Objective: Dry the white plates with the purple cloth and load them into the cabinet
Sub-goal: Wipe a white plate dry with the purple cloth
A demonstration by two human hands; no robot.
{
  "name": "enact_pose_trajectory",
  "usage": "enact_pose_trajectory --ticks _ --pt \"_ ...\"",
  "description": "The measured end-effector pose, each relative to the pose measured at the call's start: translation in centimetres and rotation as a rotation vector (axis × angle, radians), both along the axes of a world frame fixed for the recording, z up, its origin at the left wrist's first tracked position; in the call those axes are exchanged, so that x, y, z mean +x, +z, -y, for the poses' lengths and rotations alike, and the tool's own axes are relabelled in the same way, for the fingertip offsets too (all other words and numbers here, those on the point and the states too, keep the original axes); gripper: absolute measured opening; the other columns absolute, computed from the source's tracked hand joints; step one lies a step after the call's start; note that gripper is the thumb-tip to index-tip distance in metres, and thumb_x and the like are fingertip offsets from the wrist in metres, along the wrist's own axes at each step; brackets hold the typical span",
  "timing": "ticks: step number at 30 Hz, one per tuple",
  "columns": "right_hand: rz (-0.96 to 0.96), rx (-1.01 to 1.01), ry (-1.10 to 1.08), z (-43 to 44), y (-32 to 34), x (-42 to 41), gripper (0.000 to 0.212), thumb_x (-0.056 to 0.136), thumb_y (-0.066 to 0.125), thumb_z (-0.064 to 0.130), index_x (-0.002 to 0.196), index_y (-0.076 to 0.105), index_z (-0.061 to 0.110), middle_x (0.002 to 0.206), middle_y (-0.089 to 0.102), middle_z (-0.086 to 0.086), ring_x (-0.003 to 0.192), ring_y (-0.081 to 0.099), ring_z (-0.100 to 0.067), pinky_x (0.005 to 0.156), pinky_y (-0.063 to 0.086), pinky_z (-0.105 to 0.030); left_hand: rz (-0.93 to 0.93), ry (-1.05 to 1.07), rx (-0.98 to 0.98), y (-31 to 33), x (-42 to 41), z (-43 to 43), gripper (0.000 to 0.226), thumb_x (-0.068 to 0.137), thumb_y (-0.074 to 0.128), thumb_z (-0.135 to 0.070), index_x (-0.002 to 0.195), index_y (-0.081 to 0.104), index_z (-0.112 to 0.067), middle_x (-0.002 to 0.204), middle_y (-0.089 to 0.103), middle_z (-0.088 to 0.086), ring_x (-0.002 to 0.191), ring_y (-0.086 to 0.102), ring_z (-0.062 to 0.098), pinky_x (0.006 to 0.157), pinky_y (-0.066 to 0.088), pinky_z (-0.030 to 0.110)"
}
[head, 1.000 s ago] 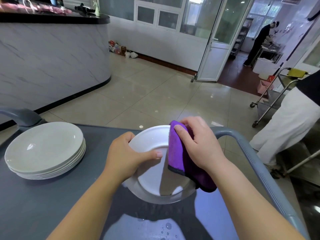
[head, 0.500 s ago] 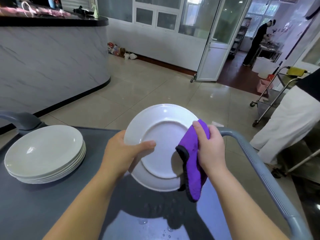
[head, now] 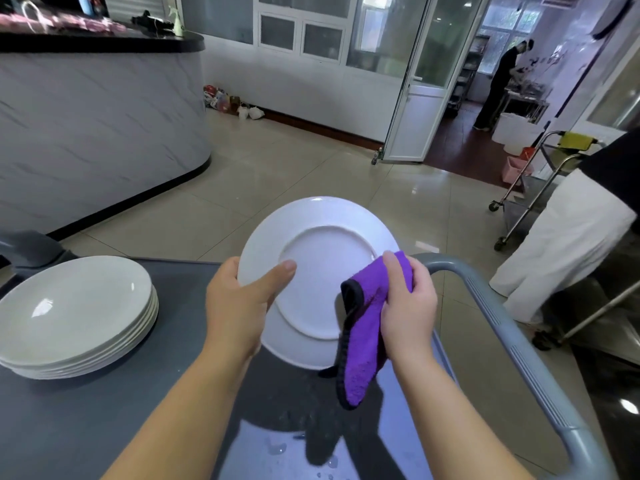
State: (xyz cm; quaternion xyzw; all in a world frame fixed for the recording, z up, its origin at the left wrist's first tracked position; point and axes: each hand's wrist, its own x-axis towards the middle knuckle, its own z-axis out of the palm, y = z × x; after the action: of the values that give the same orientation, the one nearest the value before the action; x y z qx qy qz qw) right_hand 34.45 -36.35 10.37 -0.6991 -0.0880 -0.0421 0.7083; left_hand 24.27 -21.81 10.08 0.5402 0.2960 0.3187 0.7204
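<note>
Left grip [head: 239, 303] pinches the plate [head: 322, 258] by its rim, underside showing, right of the stack [head: 76, 313]; right grip [head: 408, 303] clutches the cloth [head: 363, 341] against it. Looks like drying's midway, loading not started.

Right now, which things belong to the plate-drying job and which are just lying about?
In the job: round white plate in the left hand; purple cloth in the right hand; stack of white plates on the grey cart top.
Just about: bags by the far wall; steel trolley; pink tub.
</note>
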Motion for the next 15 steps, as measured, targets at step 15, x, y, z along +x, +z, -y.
enact_pose_trajectory --ticks 15 --pt "-0.068 0.119 -0.187 -0.9 0.9 -2.0 0.025 0.096 0.051 0.044 0.111 0.060 0.025 0.096 0.065 0.019 0.087 0.058 0.004 0.074 0.042 -0.012 0.211 0.125 -0.075 0.9 1.2 2.3 0.044 0.061 0.088 -0.019 0.096 0.062 -0.019 0.094 0.073 0.003 0.087 0.071 0.022 0.073 0.056 0.038"
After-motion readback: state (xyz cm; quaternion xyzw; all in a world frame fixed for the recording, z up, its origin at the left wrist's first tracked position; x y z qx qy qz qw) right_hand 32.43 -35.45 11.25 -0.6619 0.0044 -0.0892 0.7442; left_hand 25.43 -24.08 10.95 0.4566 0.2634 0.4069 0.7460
